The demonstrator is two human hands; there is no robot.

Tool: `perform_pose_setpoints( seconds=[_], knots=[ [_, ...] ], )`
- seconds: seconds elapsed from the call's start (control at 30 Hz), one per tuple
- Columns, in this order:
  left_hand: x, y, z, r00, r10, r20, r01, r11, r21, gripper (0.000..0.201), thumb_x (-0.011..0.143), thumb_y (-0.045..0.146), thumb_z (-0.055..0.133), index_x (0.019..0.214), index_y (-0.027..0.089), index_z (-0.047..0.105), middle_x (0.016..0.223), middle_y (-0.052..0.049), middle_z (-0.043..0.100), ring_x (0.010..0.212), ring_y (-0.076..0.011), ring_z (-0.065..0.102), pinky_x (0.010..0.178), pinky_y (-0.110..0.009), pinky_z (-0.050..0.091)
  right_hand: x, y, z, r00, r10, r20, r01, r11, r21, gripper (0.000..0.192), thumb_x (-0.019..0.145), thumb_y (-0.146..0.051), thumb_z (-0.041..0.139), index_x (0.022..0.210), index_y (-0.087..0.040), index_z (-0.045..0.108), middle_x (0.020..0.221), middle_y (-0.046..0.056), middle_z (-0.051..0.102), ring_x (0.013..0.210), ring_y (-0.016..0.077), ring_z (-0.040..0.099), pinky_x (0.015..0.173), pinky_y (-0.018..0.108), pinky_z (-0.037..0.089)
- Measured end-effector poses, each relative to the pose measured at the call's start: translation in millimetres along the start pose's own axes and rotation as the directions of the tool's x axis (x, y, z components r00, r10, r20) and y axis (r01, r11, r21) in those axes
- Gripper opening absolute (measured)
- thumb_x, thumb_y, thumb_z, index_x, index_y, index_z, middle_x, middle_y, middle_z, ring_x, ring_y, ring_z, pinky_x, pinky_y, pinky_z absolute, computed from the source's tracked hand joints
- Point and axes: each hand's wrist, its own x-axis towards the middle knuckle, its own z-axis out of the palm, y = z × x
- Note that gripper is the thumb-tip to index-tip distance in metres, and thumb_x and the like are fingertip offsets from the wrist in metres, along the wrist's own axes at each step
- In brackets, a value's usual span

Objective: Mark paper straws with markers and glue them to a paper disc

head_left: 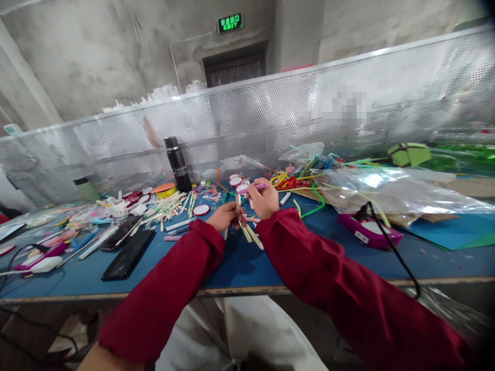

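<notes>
My left hand [223,215] is closed around a small bundle of pale craft sticks [247,232] that fan out below the fingers over the blue tabletop [240,265]. Just right of it and slightly higher, my right hand [263,198] grips a pink pen-like tool [253,188] whose end points left, close to the top of the sticks. Both arms wear dark red sleeves. The hands are nearly touching.
Two black phones [126,247] lie at the left, beside pens and white tools. A black cylinder [178,164] stands behind scattered sticks [170,205] and round red-rimmed discs [201,209]. A magenta device [369,230] with a black cable, clear plastic bags [386,190] and a perforated metal screen [270,118] lie right and behind.
</notes>
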Motion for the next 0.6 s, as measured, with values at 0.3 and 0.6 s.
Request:
perform_pose_setpoints(
  seconds=[0.3,0.6],
  knots=[
    [-0.4,-0.4,-0.9,1.000,-0.003,-0.002,0.003,1.000,0.008,0.021,0.080,0.033,0.066,0.087,0.017,0.052,0.067,-0.003,0.069,0.044,-0.0095,0.054,0.041,-0.020,0.024,1.2,1.8,-0.3,0.999,-0.013,-0.040,0.011,0.999,-0.049,0.012,0.081,-0.032,0.053,0.071,-0.025,0.052,0.058,-0.004,0.064,0.054,0.0163,0.056,0.058,0.029,0.040],
    [1.3,-2.3,-0.5,1.000,-0.009,0.001,0.009,1.000,0.006,0.018,0.081,0.030,0.064,0.086,0.017,0.052,0.066,-0.003,0.068,0.044,-0.0096,0.054,0.041,-0.020,0.023,1.1,4.0,0.4,1.000,-0.013,-0.028,0.011,0.998,-0.067,0.012,0.081,-0.032,0.053,0.071,-0.025,0.053,0.059,-0.004,0.064,0.054,0.0160,0.055,0.057,0.029,0.039]
  ],
)
